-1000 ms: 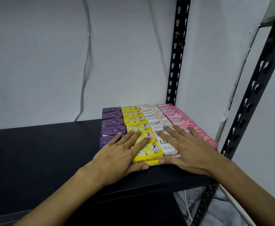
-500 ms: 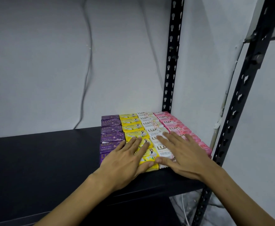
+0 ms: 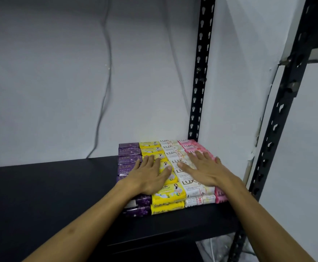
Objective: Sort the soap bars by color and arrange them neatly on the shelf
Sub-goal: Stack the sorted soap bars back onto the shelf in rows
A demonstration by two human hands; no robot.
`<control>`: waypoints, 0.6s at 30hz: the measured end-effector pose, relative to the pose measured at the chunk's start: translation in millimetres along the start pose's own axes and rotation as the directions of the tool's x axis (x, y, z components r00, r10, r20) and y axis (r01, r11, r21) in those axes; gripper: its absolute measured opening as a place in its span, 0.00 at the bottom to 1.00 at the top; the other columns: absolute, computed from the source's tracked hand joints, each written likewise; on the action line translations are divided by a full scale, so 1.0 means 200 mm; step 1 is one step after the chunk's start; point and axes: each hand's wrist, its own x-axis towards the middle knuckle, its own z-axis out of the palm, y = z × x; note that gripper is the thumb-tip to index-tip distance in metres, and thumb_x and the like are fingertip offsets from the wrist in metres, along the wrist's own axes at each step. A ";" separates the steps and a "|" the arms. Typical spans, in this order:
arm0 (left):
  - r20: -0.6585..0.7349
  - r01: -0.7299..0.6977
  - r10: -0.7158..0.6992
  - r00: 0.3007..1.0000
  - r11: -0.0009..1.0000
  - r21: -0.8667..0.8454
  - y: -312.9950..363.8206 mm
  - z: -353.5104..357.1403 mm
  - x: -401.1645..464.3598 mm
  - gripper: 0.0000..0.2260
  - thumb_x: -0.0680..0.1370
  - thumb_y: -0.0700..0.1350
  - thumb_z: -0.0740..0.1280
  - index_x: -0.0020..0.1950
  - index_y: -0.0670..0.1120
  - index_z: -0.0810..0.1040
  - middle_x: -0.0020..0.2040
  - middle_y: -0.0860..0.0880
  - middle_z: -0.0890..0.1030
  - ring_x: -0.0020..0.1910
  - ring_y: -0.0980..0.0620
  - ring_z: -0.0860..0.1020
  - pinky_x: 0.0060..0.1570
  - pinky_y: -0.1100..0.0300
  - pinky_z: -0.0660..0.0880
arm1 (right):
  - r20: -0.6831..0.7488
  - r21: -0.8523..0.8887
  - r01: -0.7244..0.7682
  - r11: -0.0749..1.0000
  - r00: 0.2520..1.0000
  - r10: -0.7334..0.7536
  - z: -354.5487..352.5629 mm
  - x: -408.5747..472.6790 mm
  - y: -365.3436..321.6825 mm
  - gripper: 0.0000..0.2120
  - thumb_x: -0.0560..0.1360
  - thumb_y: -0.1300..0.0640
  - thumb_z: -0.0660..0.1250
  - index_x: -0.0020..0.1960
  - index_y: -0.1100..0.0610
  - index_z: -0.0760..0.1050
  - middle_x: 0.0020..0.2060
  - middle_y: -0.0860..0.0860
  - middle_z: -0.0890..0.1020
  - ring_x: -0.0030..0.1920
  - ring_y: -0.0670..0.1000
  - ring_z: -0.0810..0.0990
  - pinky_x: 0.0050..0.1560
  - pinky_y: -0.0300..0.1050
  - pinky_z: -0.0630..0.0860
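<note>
The left hand (image 3: 150, 173) lies flat, palm down, fingers straight and slightly spread, on top of the soap bars; it grips nothing, and rests across the seam between the purple soap bars (image 3: 130, 154) and the yellow soap bars (image 3: 168, 193). The right hand (image 3: 203, 171) lies the same way, flat and open with fingers fanned, over the white soap bars (image 3: 196, 188) and reaching onto the pink soap bars (image 3: 190, 145). Both palms hide the middle of the block, so the bars beneath them cannot be counted, and how hard the hands press cannot be told. The left forearm covers part of the near purple column, and the right wrist covers most of the near pink bars, leaving only a small pink edge showing. The four colour columns run side by side from front to back, purple furthest left, then yellow, white and pink, packed touching each other; at the front edge a second layer shows under the top one. The block sits in the right rear corner of the black shelf (image 3: 50, 190), against the grey wall (image 3: 60, 72) and just beside the perforated rear upright (image 3: 201, 72). A second front upright (image 3: 279, 120) stands further right, its top cut off. A thin cable (image 3: 105, 91) hangs down the wall.
</note>
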 end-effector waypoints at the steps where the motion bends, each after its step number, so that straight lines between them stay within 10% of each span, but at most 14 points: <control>1: 0.004 0.004 -0.004 1.000 1.000 0.009 0.00 0.01 0.01 0.37 0.80 0.68 0.37 0.81 0.47 0.40 0.81 0.45 0.39 0.79 0.48 0.36 0.78 0.45 0.37 | 0.017 -0.006 -0.006 1.000 1.000 0.006 0.00 0.01 0.00 0.46 0.69 0.20 0.35 0.80 0.43 0.39 0.80 0.49 0.41 0.79 0.54 0.37 0.75 0.67 0.38; 12: -0.029 -0.024 0.023 0.999 0.998 -0.051 -0.01 -0.03 0.08 0.34 0.82 0.65 0.41 0.82 0.47 0.44 0.82 0.46 0.41 0.80 0.49 0.37 0.77 0.47 0.36 | -0.100 0.175 -0.092 0.980 0.989 0.111 -0.12 0.16 0.00 0.48 0.69 0.20 0.36 0.80 0.46 0.53 0.79 0.51 0.58 0.79 0.57 0.55 0.74 0.69 0.46; 18: -0.028 -0.019 0.019 0.999 1.000 -0.017 -0.03 -0.02 0.16 0.34 0.82 0.66 0.41 0.82 0.47 0.44 0.82 0.46 0.42 0.80 0.49 0.38 0.77 0.46 0.37 | -0.022 0.650 -0.270 0.710 0.928 0.373 -0.22 0.43 0.08 0.41 0.80 0.32 0.42 0.74 0.64 0.64 0.62 0.59 0.76 0.58 0.59 0.77 0.63 0.51 0.71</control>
